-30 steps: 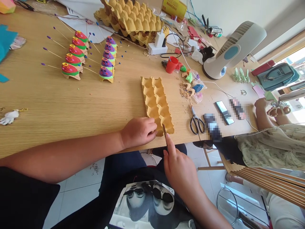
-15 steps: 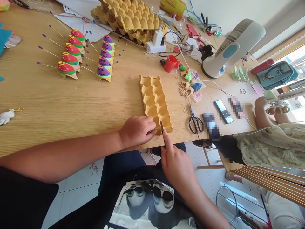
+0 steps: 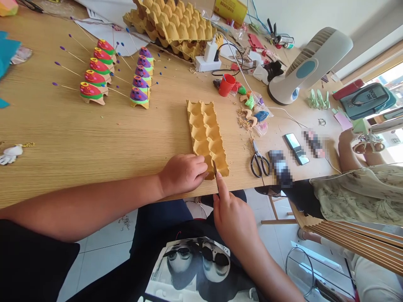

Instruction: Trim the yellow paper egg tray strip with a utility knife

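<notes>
A yellow egg carton piece (image 3: 201, 133), with two rows of cups, lies near the table's front edge. My left hand (image 3: 183, 174) is closed on its near left corner, fingers curled over the rim. In my right hand (image 3: 234, 216) is a thin knife (image 3: 215, 168), the forefinger stretched along its back. Its blade points away from me and touches the carton between the two rows at the near end. My right palm hides most of the handle.
Black-handled scissors (image 3: 260, 162) lie right of the carton, near phones. Painted carton bugs (image 3: 139, 97) with cotton-swab feelers stand at left. Behind are a red cup (image 3: 226, 85), a white fan (image 3: 310, 65) and stacked egg trays (image 3: 176, 25). Another person's arm (image 3: 346, 151) rests at right.
The whole view has shifted slightly. Both hands, the knife and the carton keep nearly the same places relative to each other.
</notes>
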Demonstrator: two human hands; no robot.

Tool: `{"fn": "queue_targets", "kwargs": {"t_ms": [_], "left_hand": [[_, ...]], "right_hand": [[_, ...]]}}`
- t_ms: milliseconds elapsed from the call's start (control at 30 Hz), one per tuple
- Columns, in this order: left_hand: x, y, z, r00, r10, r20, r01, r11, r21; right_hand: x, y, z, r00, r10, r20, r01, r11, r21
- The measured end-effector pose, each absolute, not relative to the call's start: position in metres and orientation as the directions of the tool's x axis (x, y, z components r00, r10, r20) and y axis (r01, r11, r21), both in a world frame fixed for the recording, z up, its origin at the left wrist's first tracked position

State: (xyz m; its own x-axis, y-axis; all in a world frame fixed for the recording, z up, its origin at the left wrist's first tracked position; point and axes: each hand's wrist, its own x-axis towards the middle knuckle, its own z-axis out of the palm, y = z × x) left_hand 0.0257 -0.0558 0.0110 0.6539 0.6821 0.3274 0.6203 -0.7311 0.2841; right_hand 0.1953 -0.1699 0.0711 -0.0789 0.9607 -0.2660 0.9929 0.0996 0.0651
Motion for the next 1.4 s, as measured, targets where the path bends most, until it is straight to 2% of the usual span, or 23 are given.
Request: {"fn": "queue_targets", "kwargs": {"t_ms": [1400], "left_hand": [[0.027,-0.053,0.015,0.638,0.717,0.28,0.657,-0.697,0.286]], "right_hand": [[0.201,-0.181,0.065,-0.112,0.96,-0.257,0.988,0.134,0.07]]}}
